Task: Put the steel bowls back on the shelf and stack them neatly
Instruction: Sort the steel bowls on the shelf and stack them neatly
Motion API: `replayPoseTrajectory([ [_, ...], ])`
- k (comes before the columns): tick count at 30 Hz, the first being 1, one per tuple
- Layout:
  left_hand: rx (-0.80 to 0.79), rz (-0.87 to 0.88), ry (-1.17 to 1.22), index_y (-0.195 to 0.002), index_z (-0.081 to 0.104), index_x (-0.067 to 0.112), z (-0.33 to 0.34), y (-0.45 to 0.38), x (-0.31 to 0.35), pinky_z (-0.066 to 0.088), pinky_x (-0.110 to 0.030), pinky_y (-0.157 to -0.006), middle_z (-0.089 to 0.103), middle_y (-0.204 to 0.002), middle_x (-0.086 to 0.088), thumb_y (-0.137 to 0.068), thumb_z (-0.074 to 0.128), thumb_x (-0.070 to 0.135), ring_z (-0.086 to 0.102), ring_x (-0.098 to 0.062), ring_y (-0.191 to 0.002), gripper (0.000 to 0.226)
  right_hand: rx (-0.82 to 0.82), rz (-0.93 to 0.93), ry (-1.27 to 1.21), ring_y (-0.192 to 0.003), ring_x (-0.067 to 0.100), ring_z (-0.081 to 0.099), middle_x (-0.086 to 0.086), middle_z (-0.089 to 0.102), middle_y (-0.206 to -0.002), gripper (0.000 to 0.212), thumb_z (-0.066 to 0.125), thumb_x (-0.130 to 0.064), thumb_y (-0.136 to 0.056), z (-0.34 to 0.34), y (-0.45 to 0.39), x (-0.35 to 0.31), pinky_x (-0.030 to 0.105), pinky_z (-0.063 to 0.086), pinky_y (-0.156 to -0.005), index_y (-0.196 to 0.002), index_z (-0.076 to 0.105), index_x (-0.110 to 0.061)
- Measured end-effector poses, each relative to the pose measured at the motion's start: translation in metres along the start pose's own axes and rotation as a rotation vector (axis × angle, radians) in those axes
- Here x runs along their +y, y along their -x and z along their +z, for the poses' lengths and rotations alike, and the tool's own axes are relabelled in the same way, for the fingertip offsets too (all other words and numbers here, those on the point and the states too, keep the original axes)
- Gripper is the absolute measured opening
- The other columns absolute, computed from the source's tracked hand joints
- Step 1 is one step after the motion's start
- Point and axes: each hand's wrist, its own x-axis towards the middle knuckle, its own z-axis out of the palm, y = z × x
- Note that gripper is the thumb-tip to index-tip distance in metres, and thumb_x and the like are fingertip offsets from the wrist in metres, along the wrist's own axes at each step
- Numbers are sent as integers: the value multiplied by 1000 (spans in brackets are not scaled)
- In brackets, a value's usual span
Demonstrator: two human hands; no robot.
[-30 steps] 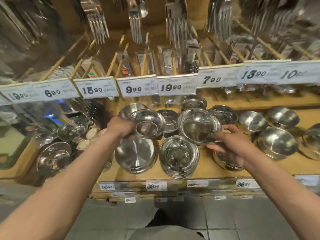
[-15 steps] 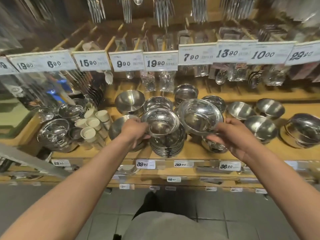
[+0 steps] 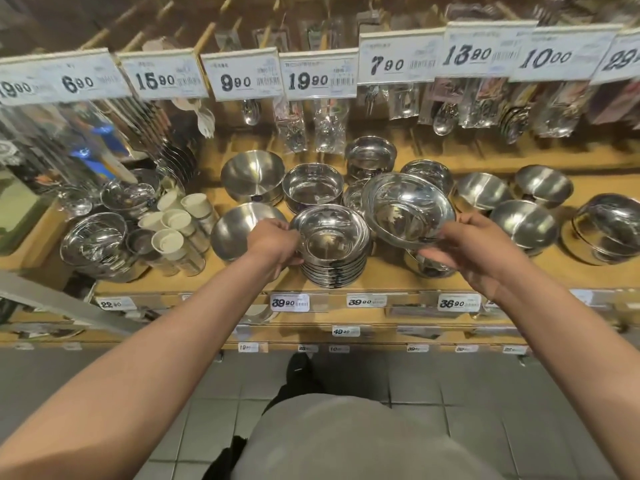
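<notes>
The left hand (image 3: 273,242) is gripping the rim of a round, shiny steel bowl (image 3: 329,233) that is sitting on top of the stack of matching nested steel bowls (image 3: 334,268) at the front of the tan wooden shelf (image 3: 384,275), thumb and fingers curled round its left edge. To finish this step well, the bowl should probably be eased down level until its rim is lying evenly on the one below, with the hand letting go only once nothing is rocking; a crooked seat would likely make the pile lean as more bowls are added. The right hand (image 3: 464,249) is pinching the near rim of a second wide, shallow steel bowl (image 3: 410,209), holding it in the air, tilted toward the camera, just right of the stack and above a smaller steel bowl (image 3: 429,266) that is mostly hidden beneath it. That one looks the next candidate for the pile, and it should be kept apart from the stack until the left hand is out of the way, then lowered straight down instead of slid across. Both held bowls are mirror-polished, with flared lips and flat bottoms, reflecting the lights above; their thin rims are probably slippery, so a firm pinch is wise. White price tags (image 3: 239,76) are hanging above the shelf.
</notes>
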Motion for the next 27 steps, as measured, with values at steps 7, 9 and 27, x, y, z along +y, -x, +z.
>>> replayPoseTrajectory([
  [7,67,20,-52,-86,67,12,5,-3,-5,64,-36,-60,72,-102,-13,-89,69,1,73,-25,-70,11,-22,5,18,-92,34,76,28,68,-115,12,55,8,-96,-8,3,0,37,62,-69,-98,54,-4],
  [9,70,17,-47,-85,67,12,6,-3,-6,65,-42,-67,71,-102,-14,-90,68,1,73,-26,-71,12,-28,8,10,-84,30,78,25,69,-109,13,55,8,-96,-10,4,0,36,62,-68,-98,53,-5],
  [27,59,42,-61,-85,74,11,6,7,-3,61,-29,-52,75,-96,-17,-84,71,-4,71,-26,-65,15,-50,39,-17,-78,27,78,24,70,-103,14,56,7,-96,-11,7,6,23,60,-51,-96,52,-7],
])
